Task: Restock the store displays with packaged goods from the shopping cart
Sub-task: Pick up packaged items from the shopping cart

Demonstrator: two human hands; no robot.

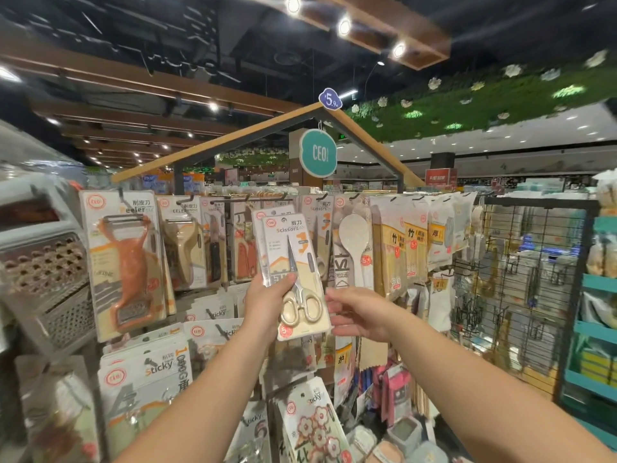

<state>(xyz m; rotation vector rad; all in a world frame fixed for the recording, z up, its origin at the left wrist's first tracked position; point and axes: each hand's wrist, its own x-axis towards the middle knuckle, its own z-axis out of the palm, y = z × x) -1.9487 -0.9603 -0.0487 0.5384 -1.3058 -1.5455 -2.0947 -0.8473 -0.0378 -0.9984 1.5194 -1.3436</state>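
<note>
Dark ceiling (133, 35), spotlights (344, 27), wire rack (534, 262)

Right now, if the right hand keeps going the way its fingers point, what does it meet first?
The right hand points left, fingers relaxed, so it would likely first meet the scissors pack that the left hand grips, near the pack's lower right edge. Depth is unclear.

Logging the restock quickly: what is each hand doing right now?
Left hand: grip on the scissors pack, thumb over its front.
Right hand: open, fingers at the pack's right edge.
</note>
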